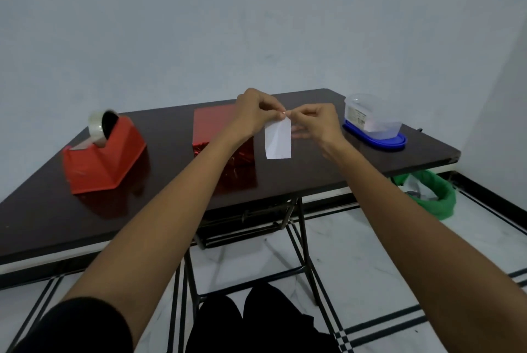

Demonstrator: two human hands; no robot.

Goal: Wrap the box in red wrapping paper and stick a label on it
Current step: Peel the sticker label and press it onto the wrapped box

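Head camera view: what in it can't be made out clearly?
All in the head view:
- Red wrapped box: near right part behind the left forearm.
- Label: top edge covered by the left hand and right hand pinching it.
- Clear container: sticker print too small.
- Green bag: partly behind the table.

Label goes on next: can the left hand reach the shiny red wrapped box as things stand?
Probably yes: the left hand hangs close by the shiny red wrapped box, nothing between them. Its grip is taken, though, pinching the white paper label with the right hand.
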